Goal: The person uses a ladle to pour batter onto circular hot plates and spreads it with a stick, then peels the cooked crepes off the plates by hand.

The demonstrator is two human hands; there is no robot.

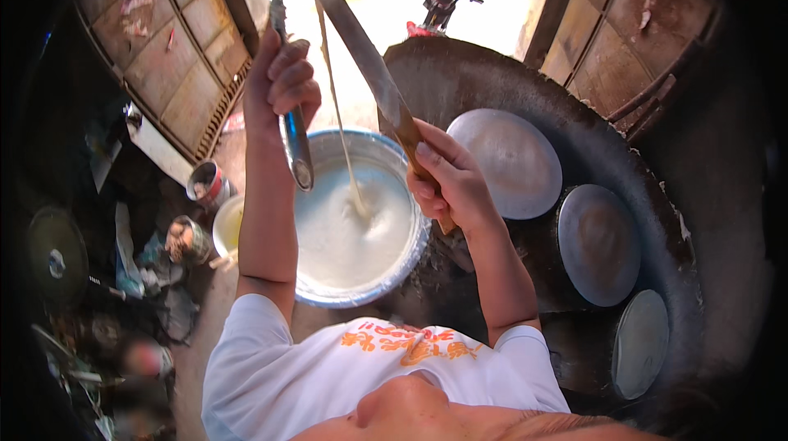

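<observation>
- Ladle [297, 149] held up above the wide basin [361, 300], its handle pointing down toward the body and its coated bowl set at the upper edge of the view, where it is partly cut off.
- The ladle's handle is gripped by the left hand [287, 84], whose fingers are curled closed around it.
- A long wooden paddle [369, 59] is clasped near its lower end by the right hand [450, 178], also closed; its far end is brought up against the ladle's bowl, though the exact contact cannot be told.
- From where bowl and paddle meet, a thin stream [343, 133] is let down into the pale liquid [328, 244], and a small mound is raised where it lands.
- The basin is edged in blue and is placed on the ground in front of the body, between the two forearms.
- To the right, three round discs [505, 163] are set along a dark, curved surface [484, 71].
- To the left, two cans [187, 240] and a yellowish bowl [226, 231] are grouped near the basin, the latter partly hidden by the left forearm.
- Beyond the open doors [164, 39], a motorbike [441, 10] is seen in bright light.
</observation>
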